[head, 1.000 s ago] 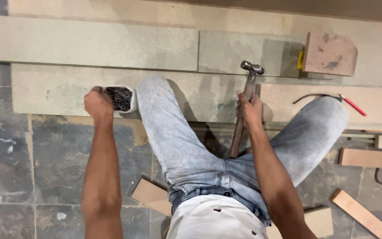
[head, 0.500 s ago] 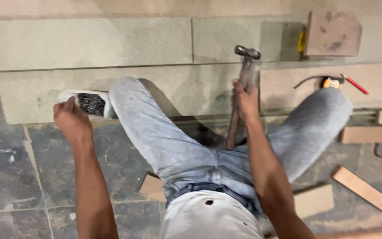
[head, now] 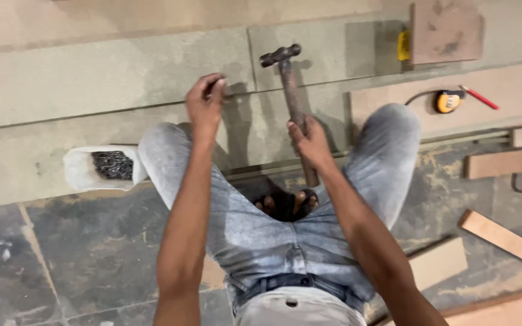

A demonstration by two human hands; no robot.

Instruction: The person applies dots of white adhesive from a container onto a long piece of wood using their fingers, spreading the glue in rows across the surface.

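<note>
fingers of the left hand pinched together at the tips, over the grey-green board; whatever they pinch is too small to make out. right hand wrapped shut round the wooden handle of the hammer, gripping the lower part of the handle, head up and tilted slightly left, metal head above the seam in the board.

landmark: the board, lying flat on the stone floor in front of the person.
- left hand sits above the board's near strip, just left of the hammer, apart from it.
- white tub of dark nails rests on the board's near edge, well left of the left hand, beside the left knee.
- person sits with knees spread in grey jeans, legs reaching onto the board's near edge.
- right of the board: yellow tape measure and red pencil on a paler plank.
- beyond the board's far right end: reddish block.
- wood offcuts on the floor, near side, right.
</note>
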